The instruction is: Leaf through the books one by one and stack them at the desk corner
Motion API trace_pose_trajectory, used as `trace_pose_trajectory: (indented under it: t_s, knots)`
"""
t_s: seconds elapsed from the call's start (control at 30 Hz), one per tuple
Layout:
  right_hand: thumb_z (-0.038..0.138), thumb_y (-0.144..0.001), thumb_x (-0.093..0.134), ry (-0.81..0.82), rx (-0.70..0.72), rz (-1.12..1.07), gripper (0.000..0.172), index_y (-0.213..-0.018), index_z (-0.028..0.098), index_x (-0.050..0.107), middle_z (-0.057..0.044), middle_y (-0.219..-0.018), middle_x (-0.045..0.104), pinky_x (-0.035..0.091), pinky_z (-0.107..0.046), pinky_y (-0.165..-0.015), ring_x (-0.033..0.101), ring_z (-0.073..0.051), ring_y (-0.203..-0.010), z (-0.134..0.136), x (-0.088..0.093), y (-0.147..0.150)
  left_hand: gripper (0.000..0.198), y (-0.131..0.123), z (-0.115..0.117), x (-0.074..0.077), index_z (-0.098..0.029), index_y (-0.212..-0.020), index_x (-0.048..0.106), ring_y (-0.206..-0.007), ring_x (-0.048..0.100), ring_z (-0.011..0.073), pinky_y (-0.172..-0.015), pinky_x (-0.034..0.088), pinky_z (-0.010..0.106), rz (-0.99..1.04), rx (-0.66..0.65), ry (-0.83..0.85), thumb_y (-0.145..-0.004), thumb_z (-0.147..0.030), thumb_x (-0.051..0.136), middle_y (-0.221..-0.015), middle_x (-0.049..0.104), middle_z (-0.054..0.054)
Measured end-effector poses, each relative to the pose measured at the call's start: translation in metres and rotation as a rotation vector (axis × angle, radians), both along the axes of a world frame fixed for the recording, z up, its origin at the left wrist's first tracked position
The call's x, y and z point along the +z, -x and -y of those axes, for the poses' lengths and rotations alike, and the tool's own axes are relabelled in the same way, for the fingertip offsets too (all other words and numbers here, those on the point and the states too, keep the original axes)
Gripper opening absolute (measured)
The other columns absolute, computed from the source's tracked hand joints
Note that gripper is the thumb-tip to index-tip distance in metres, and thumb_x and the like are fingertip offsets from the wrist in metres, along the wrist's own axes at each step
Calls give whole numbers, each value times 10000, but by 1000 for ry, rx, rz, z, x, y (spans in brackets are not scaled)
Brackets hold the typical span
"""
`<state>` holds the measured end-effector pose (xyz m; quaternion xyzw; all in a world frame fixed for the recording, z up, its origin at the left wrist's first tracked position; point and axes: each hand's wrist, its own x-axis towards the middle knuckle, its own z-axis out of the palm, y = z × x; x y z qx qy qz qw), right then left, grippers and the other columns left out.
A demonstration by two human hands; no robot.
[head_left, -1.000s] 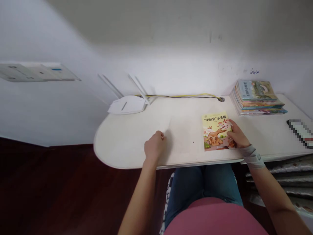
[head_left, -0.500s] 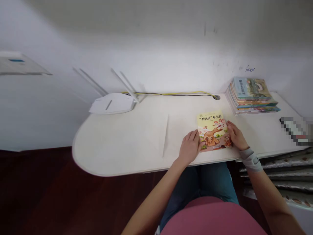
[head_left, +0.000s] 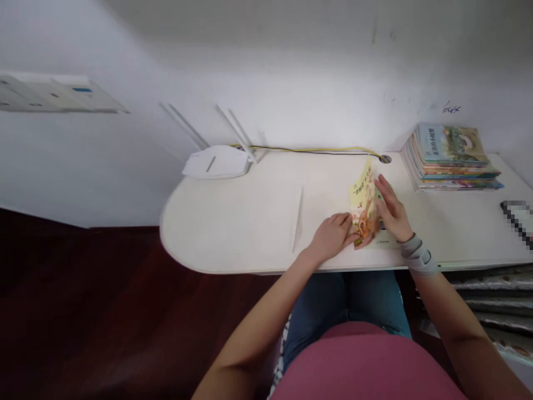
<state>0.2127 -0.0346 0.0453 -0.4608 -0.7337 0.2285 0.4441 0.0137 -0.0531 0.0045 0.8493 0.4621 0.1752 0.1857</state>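
Observation:
A thin yellow picture book (head_left: 361, 214) with a cartoon animal lies on the white desk, its front cover lifted and curving up towards the left. Beneath the cover a pale inside page shows at the lower right. My left hand (head_left: 332, 238) holds the book's left edge down, its thumb over the cover's lower corner. At the cover's raised right edge is my right hand (head_left: 392, 212), a grey wrist strap below it; its fingers and thumb hold the cover, though the exact contact is blurred.
A stack of picture books (head_left: 453, 158) stands at the back right, with a partly blurred-out device (head_left: 518, 216) in front. A white router (head_left: 216, 162) with antennas sits back left. Cables (head_left: 308, 150) run along the wall to a desk hole. The white desk (head_left: 233, 228) has a rounded left end.
The book's front cover, flat before, is now raised and bent leftward by my right hand. My left hand stays at the book's left edge. The view has shifted somewhat.

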Motion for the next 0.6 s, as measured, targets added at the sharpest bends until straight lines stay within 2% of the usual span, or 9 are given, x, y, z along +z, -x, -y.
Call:
trace_pose_trajectory:
  t_s: [0.07, 0.13, 0.2, 0.27, 0.43, 0.6]
  knots:
    - [527, -911, 417, -92, 61, 240, 564, -1399, 248, 465, -39, -1590, 194, 204, -494, -1167, 147, -248, -1463, -4, 11, 21, 446, 18, -10, 7, -166, -1257, 572, -1316, 423, 326, -1106, 292, 490, -25, -61, 5, -873, -388, 521, -1370, 518, 182]
    - [491, -918, 433, -148, 131, 434, 537, -1400, 256, 462, -40, -1604, 134, 176, -535, -1157, 76, -269, -1472, -8, 21, 40, 453, 36, -19, 13, -164, -1271, 567, -1391, 311, 338, -1148, 176, 526, -70, -35, -21, -848, -322, 532, -1425, 468, 174]
    - [459, -937, 419, -174, 191, 565, 489, -1390, 282, 470, -33, -1603, 140, 161, -568, -1144, 53, -277, -1473, -13, 28, 56, 509, 52, -25, 13, -161, -1318, 528, -1435, 205, 344, -1155, 99, 552, -109, 30, -25, -822, -276, 536, -1491, 389, 161]
    - [444, -951, 407, -195, 243, 654, 435, -1343, 296, 522, -30, -1595, 183, 149, -589, -1135, 65, -287, -1471, -20, 30, 66, 573, 64, -30, 8, -163, -1373, 470, -1449, 153, 353, -1146, 87, 570, -123, 106, 8, -816, -282, 535, -1532, 321, 154]
    - [407, -937, 455, -156, 268, 853, 353, -1160, 237, 669, -112, -1512, 372, 175, -648, -1096, 231, -353, -1424, -32, 14, 69, 590, 75, -30, -10, -202, -1423, 412, -1440, 203, 339, -1145, 81, 554, -59, 245, 29, -902, -477, 420, -1538, 314, 142]
    - [302, -919, 475, -133, 175, 890, 332, -1176, 207, 662, -145, -1484, 406, 186, -661, -1083, 271, -368, -1403, -29, -6, 63, 623, 74, -27, -11, -174, -1433, 398, -1414, 268, 345, -1141, 101, 545, 28, 283, -13, -920, -526, 372, -1484, 405, 164]
